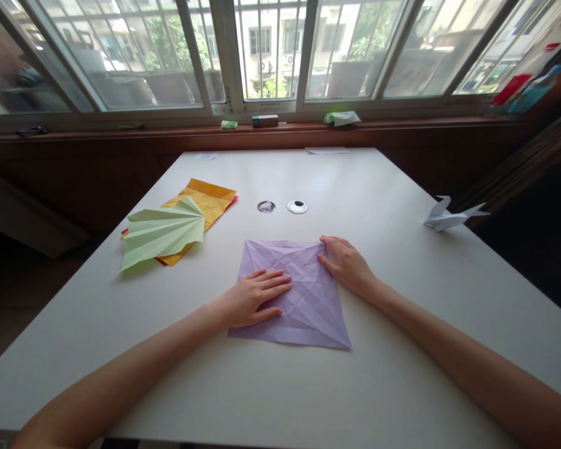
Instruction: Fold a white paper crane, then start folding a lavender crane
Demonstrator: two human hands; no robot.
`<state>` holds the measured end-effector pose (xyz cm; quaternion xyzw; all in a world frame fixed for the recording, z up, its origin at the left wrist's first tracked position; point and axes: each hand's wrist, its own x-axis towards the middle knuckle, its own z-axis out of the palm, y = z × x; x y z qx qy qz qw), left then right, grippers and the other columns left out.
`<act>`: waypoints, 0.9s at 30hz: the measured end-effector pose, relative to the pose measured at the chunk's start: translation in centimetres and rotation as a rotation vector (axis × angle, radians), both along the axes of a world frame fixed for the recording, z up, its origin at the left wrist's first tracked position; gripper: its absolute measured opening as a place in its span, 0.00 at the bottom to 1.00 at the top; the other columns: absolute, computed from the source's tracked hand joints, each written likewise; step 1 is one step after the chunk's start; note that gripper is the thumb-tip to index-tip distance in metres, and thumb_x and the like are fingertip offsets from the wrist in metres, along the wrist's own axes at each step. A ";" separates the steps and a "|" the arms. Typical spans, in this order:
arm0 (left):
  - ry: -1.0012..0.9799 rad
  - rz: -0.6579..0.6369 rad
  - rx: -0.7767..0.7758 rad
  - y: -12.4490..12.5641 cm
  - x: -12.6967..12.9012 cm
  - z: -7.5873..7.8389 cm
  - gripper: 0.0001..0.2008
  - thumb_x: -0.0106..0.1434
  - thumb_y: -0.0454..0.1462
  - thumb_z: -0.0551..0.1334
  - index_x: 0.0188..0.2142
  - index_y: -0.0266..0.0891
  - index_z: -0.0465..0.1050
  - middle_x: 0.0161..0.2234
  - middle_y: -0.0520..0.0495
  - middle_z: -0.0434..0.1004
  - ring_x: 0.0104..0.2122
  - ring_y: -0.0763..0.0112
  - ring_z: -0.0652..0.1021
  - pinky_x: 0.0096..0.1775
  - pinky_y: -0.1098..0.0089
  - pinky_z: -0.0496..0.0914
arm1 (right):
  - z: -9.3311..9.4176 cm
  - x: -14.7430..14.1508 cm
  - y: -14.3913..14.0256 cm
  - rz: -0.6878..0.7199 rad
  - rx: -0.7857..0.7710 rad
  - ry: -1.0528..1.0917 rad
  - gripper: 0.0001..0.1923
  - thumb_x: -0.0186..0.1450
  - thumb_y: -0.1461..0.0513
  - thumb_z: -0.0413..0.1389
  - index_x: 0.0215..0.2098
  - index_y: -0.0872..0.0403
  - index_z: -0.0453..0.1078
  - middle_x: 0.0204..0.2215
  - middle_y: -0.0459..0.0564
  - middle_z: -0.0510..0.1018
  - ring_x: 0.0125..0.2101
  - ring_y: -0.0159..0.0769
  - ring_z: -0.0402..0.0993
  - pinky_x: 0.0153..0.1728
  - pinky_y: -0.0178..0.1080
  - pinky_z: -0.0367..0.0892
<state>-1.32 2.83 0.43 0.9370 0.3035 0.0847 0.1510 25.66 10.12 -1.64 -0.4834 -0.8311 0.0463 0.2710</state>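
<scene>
Both my hands lie flat and released on the creased purple paper (303, 293) near me on the surface (383, 386): left hand (257, 298), right hand (346, 263) at its right corner.

Green pleated paper (166, 232), orange sheets (208, 198), white origami bird (449, 216), two round lids (297, 206)

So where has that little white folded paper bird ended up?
In the head view the white paper bird sits alone near the right edge of the table, well right of the purple creased sheet and beyond the right hand.
</scene>
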 end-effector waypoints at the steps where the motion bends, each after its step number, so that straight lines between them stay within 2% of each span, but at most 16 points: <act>1: -0.002 0.003 -0.001 0.0 0.0 0.0 0.25 0.66 0.45 0.50 0.61 0.43 0.52 0.62 0.51 0.54 0.61 0.64 0.55 0.61 0.59 0.51 | 0.0 0.0 0.0 0.003 -0.008 0.010 0.18 0.62 0.60 0.51 0.49 0.59 0.66 0.46 0.59 0.74 0.49 0.47 0.68 0.50 0.51 0.65; 5: -0.013 0.012 0.004 0.0 0.0 -0.2 0.24 0.66 0.44 0.51 0.60 0.43 0.54 0.62 0.51 0.54 0.61 0.65 0.56 0.60 0.60 0.52 | 0.1 0.2 0.1 0.027 -0.036 0.046 0.17 0.61 0.60 0.53 0.47 0.55 0.68 0.45 0.55 0.75 0.48 0.43 0.69 0.50 0.48 0.66; 22: -0.025 0.019 0.006 0.0 0.0 -0.1 0.23 0.66 0.43 0.50 0.60 0.43 0.55 0.61 0.50 0.55 0.61 0.64 0.57 0.60 0.59 0.53 | 0.1 0.4 0.2 0.056 -0.083 0.102 0.16 0.60 0.60 0.55 0.46 0.53 0.68 0.45 0.52 0.74 0.46 0.40 0.70 0.50 0.44 0.66; 27: -0.041 0.017 0.005 0.1 0.0 -0.2 0.24 0.65 0.43 0.51 0.60 0.44 0.55 0.61 0.49 0.56 0.61 0.64 0.58 0.60 0.59 0.53 | -0.1 0.4 0.1 -0.047 -0.047 0.147 0.20 0.58 0.59 0.56 0.48 0.55 0.65 0.44 0.57 0.74 0.46 0.46 0.70 0.48 0.50 0.66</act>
